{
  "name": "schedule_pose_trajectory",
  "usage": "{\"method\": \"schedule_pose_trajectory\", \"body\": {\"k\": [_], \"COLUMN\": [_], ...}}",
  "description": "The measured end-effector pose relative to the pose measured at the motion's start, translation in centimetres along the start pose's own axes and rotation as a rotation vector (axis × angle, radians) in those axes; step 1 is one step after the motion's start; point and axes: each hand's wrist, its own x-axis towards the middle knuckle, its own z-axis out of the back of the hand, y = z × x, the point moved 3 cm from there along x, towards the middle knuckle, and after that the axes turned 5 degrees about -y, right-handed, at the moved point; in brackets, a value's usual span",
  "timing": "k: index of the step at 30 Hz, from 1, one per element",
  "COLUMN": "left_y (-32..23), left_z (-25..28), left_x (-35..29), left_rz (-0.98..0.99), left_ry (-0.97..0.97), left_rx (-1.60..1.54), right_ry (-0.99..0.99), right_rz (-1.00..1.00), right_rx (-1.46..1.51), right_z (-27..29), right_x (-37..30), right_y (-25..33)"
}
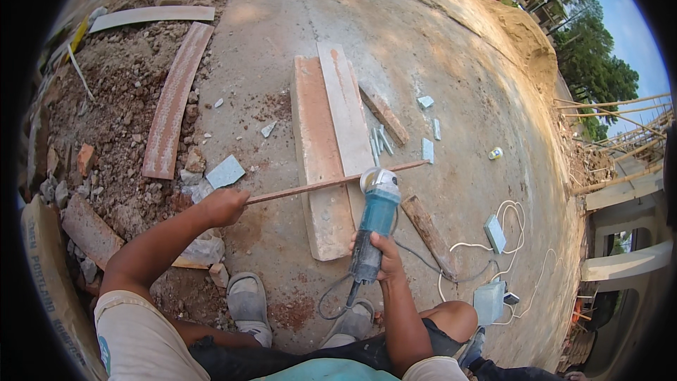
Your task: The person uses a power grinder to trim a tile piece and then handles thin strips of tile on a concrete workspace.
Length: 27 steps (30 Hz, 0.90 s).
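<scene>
My left hand [225,208] is closed round the near end of a long, thin reddish-brown strip [300,190]. The strip runs to the right across a thick, dusty pinkish block [314,141] and a pale flat board [341,109] resting on it. In my right hand [388,257] is a teal and black angle grinder [379,215], gripped by its body. Its guarded head lies against or just over the strip; the exact contact at the disc is hidden. From the grinder's rear end, a dark cord loops across the ground.
Rubble [116,106] fills the left side, with a long curved slab [176,102] on it. Light-blue tile pieces [226,172] are scattered about. A short wooden piece [427,233] lies right of the grinder, near a white cable [522,222]. A cement bag [53,289] stands lower left.
</scene>
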Motion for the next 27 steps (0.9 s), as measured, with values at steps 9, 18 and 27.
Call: {"method": "schedule_pose_trajectory", "body": {"k": [9, 18, 27], "left_y": [0.3, 0.0, 0.0], "left_z": [-0.4, -0.2, -0.2], "left_x": [-0.1, -0.2, -0.2], "left_rz": [-0.017, -0.015, -0.016], "left_ry": [-0.009, -0.047, -0.042], "left_rx": [-0.007, -0.013, -0.023], "right_ry": [0.057, 0.026, -0.013], "right_rz": [-0.052, -0.054, -0.013], "right_rx": [-0.074, -0.114, -0.053], "right_z": [-1.7, -3.5, -0.3], "right_x": [-0.5, -1.2, -0.2], "right_y": [-1.5, -1.8, -0.3]}}
